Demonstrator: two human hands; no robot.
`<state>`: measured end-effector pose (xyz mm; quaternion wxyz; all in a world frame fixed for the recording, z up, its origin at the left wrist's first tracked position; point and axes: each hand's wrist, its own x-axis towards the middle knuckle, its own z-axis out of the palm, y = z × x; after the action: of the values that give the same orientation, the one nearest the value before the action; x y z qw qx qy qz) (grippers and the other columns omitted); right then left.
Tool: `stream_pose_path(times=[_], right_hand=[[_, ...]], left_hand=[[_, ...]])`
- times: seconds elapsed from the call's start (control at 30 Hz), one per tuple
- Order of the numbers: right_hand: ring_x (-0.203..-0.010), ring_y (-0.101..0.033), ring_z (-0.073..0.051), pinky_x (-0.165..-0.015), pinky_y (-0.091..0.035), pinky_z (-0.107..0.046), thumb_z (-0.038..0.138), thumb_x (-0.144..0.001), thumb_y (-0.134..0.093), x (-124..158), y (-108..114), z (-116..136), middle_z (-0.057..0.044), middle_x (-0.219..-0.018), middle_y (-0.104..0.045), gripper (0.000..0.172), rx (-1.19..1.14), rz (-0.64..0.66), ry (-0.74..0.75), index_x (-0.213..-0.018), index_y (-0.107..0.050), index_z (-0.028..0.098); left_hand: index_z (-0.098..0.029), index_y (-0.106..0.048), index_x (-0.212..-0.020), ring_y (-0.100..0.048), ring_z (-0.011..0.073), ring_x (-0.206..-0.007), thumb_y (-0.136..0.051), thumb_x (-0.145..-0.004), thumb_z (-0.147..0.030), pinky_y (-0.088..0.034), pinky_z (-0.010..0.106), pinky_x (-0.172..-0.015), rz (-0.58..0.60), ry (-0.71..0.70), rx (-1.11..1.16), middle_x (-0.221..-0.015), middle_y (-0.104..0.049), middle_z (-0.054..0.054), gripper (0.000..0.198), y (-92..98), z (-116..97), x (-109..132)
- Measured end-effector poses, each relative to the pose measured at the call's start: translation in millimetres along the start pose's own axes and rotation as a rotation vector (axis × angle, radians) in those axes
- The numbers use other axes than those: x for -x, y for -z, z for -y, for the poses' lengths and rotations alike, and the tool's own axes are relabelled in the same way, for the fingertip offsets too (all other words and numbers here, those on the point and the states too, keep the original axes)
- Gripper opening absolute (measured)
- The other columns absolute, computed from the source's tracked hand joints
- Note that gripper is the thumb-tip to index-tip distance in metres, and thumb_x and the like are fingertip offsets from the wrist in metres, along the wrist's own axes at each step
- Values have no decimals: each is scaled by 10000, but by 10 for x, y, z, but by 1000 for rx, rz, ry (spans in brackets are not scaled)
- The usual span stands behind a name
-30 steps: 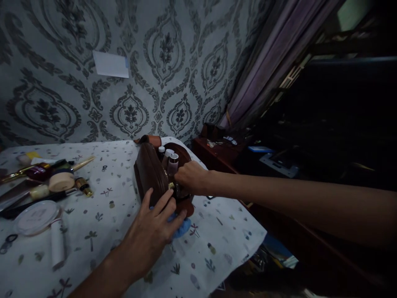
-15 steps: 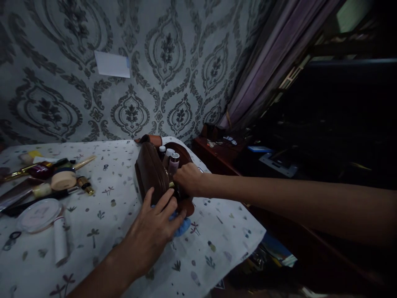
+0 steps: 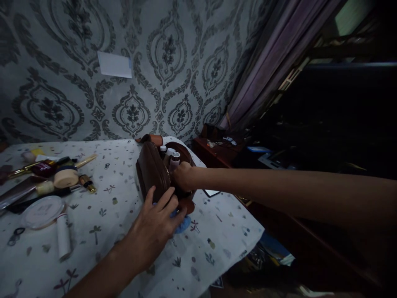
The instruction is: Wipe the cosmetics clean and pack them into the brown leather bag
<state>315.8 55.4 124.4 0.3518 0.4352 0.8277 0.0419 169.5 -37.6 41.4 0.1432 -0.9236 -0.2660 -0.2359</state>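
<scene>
Left hand (image 3: 156, 225) half-spread against brown bag (image 3: 151, 171), right hand (image 3: 184, 176) partly hidden inside.

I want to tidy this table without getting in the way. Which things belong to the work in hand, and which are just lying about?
In the work:
bag, left hand against it, right hand in its opening
bottles in the bag

Lying about, though possibly connected:
compact
white tube
beige pot
</scene>
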Motion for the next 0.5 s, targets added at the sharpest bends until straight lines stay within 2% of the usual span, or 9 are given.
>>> stream_pose_path(times=[0.13, 0.37, 0.5], right_hand=[[-1235, -577, -347, -1011, -479, -479, 87, -640, -794, 45, 85, 42, -124, -1252, -682, 464, 88, 70, -39, -1082, -725, 209], [-1148, -633, -316, -977, -501, -408, 146, -753, -745, 262, 189, 52, -183, -1160, -702, 395, 89, 48, -84, -1142, -691, 104], [-1115, -655, -306, -971, -500, -394, 238, -738, -793, 311, 232, 46, -163, -1092, -718, 397, 78, 52, -123, -1108, -700, 127]], left_hand=[[-262, -561, -1283, -385, 343, -1382, -606, -909, -311, -276, 647, -1086, 27, -1, 11, -1262, -591, 110, 379, -27, 0, 2], [-260, -549, -1314, -390, 333, -1380, -584, -925, -291, -276, 626, -1102, 42, 2, -4, -1264, -592, 112, 391, 26, -12, -6], [-254, -557, -1305, -396, 333, -1374, -618, -895, -263, -295, 623, -1091, 29, -1, -9, -1265, -599, 115, 415, 41, -16, -5]])
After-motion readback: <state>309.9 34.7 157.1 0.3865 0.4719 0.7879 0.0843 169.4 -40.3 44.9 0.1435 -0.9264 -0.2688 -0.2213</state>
